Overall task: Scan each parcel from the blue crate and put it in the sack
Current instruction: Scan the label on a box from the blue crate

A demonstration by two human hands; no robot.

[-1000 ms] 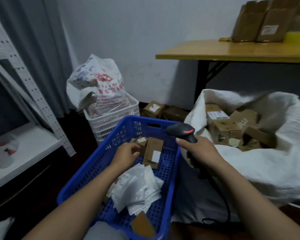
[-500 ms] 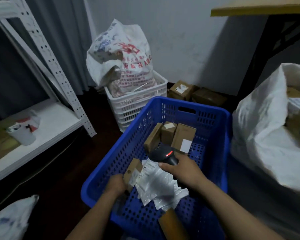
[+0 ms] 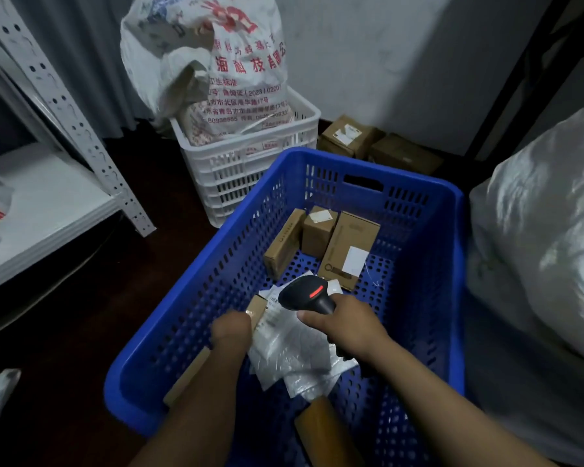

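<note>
Scan step: right grip (image 3: 348,328) wrapped round scanner (image 3: 309,293), aimed at white bags (image 3: 294,352) in blue crate (image 3: 432,281); left grip (image 3: 231,332) beside small box (image 3: 257,306), fingers hidden, can't tell; next likely needs label face-up, then lift to sack (image 3: 547,214)

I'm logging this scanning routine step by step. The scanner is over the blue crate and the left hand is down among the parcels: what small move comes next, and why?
Probably tilt the small brown parcel up so its label faces the scanner. The right hand grips the scanner, red light lit, just above it; the left hand is at that parcel.
</note>
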